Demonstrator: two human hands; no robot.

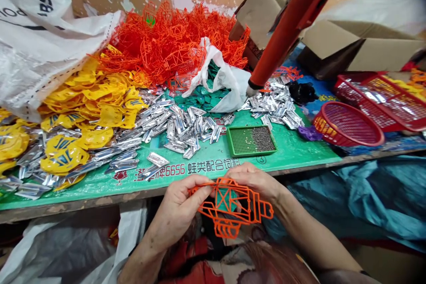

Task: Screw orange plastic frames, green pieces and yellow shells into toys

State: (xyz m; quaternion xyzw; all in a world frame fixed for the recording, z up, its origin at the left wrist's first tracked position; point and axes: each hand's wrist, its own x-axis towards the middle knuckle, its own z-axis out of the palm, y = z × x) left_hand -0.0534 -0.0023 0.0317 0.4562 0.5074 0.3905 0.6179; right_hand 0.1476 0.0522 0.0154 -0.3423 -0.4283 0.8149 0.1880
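Note:
An orange plastic lattice frame (254,206) is held up in front of my body, just below the table's front edge. My left hand (186,202) pinches its left end between thumb and fingers. My right hand (254,179) grips its far upper edge, with the fingers partly hidden behind the lattice. A green plastic piece (226,199) shows through the middle of the frame; whether it is fixed there I cannot tell. Straight ahead on the table lies a small green tray (233,153) with many tiny dark metal parts in its right part.
Behind are a heap of orange frames (166,44), yellow plastic parts (93,93), silvery strips (186,126) and green pieces in a white bag (229,80). A red post (293,26) slants over the table. Red baskets (349,124) and cardboard boxes (333,40) stand right.

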